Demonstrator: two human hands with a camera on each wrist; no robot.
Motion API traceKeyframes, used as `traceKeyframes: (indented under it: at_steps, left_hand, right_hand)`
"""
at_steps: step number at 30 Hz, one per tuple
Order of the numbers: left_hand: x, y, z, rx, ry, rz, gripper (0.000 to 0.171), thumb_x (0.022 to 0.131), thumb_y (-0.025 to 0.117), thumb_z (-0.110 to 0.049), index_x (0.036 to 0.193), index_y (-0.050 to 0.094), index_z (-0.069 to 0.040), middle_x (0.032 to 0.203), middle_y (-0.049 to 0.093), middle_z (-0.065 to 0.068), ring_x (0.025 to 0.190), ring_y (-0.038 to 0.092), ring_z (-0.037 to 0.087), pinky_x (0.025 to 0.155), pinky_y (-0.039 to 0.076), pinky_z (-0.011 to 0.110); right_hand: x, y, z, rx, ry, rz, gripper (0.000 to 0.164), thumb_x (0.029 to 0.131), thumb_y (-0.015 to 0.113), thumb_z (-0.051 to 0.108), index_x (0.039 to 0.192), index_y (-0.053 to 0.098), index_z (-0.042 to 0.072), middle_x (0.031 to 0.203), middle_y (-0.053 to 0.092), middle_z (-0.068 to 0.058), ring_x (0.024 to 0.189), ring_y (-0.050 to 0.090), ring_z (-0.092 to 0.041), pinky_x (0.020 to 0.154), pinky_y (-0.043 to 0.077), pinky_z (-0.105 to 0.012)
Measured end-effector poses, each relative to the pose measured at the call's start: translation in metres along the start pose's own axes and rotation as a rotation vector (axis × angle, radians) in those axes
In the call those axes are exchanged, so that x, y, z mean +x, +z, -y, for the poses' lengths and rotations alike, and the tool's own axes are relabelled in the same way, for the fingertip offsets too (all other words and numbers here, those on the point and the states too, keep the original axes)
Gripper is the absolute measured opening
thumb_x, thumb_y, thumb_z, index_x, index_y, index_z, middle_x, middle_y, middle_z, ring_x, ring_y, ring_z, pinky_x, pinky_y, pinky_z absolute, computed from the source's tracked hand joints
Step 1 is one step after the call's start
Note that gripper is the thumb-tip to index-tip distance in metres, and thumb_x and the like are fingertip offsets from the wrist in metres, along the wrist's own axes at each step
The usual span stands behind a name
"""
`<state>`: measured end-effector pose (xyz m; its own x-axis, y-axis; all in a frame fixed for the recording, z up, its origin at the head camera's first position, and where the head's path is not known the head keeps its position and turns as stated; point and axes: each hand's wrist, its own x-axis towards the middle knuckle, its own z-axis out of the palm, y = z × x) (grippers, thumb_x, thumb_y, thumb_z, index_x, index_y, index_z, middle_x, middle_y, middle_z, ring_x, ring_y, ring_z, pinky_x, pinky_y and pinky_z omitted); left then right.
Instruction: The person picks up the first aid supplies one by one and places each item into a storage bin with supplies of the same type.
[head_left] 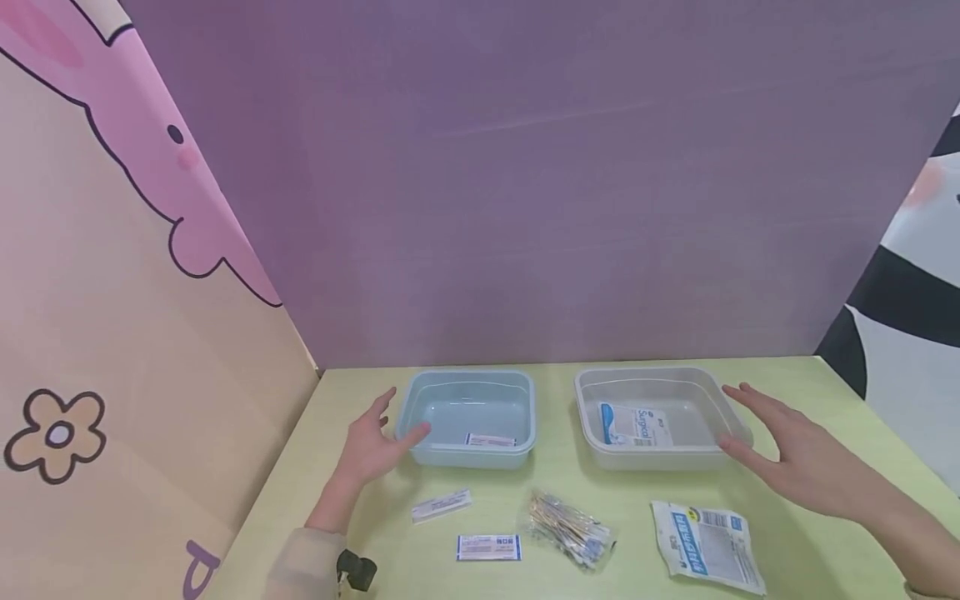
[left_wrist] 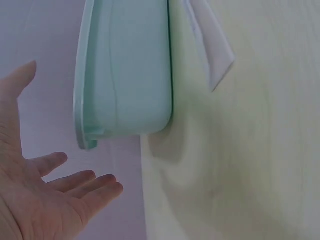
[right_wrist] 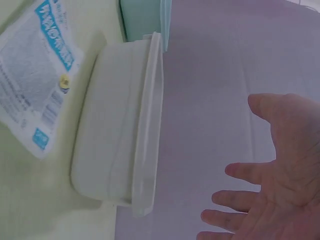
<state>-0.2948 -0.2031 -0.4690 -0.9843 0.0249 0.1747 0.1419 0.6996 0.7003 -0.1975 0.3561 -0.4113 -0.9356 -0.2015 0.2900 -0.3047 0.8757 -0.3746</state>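
My left hand (head_left: 375, 446), fingers spread and holding nothing, hovers at the left end of a light blue plastic tub (head_left: 472, 457). Inside that tub lies a small white and blue packet (head_left: 491, 440). On the other side, my right hand (head_left: 806, 458) is spread beside the right end of a whitish translucent tub (head_left: 660, 460), thumb near its front corner. A packet labelled "Surgical" (head_left: 636, 425) rests in this tub. In the right wrist view a gap shows between the fingers and the whitish tub's rim (right_wrist: 147, 130); the left wrist view likewise shows the palm apart from the blue tub (left_wrist: 135, 65).
Before the tubs on the pale green table (head_left: 420, 575) lie a narrow white box (head_left: 441, 506), a flat blue-white packet (head_left: 488, 547), a clear bag of cotton swabs (head_left: 570, 529) and a larger white-blue pouch (head_left: 708, 546). A purple wall (head_left: 525, 208) stands behind.
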Motion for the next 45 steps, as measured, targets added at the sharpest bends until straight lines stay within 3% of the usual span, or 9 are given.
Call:
traceKeyframes:
  at_steps: [12,17,26,38,45]
  left_hand:
    - [-0.002,0.011,0.001,-0.043,-0.015,0.036,0.106,0.08,0.091,-0.048,0.16,0.042,0.0,0.158,0.052,0.027,0.133,0.064,0.047,0.103,0.058,0.053]
    - [-0.002,0.013,0.0,-0.063,0.001,0.039,0.107,0.077,0.095,-0.043,0.158,0.044,0.005,0.152,0.058,0.026,0.129,0.067,0.047,0.1,0.06,0.051]
    - [-0.004,0.012,-0.002,-0.084,-0.003,0.03,0.11,0.074,0.098,-0.039,0.158,0.042,0.007,0.145,0.064,0.025,0.12,0.073,0.042,0.088,0.064,0.044]
    - [-0.002,0.017,0.004,-0.065,0.008,-0.011,0.109,0.071,0.1,-0.038,0.155,0.047,0.006,0.136,0.07,0.025,0.118,0.073,0.039,0.091,0.063,0.048]
    - [-0.006,0.018,0.001,-0.105,0.004,-0.023,0.109,0.071,0.1,-0.037,0.155,0.047,0.008,0.135,0.07,0.028,0.118,0.073,0.041,0.09,0.064,0.048]
  right_hand:
    - [0.018,-0.001,0.024,0.007,-0.016,0.063,0.084,0.101,0.07,0.046,0.166,0.033,0.008,0.16,0.045,-0.032,0.14,0.047,-0.058,0.105,0.041,-0.077]
    - [0.021,0.002,0.034,0.01,-0.034,0.04,0.083,0.1,0.073,0.044,0.165,0.035,0.008,0.159,0.05,-0.029,0.139,0.051,-0.055,0.105,0.043,-0.074]
    - [0.027,0.002,0.057,0.027,-0.064,0.019,0.08,0.099,0.076,0.039,0.161,0.04,0.006,0.156,0.053,-0.028,0.136,0.055,-0.054,0.105,0.045,-0.073]
    - [0.034,0.014,0.074,0.046,-0.106,0.031,0.077,0.1,0.074,0.042,0.16,0.044,0.004,0.155,0.056,-0.026,0.134,0.059,-0.051,0.103,0.05,-0.071]
    - [0.037,0.024,0.084,0.061,-0.183,-0.01,0.075,0.098,0.077,0.038,0.157,0.048,0.001,0.154,0.058,-0.024,0.136,0.059,-0.047,0.106,0.05,-0.067]
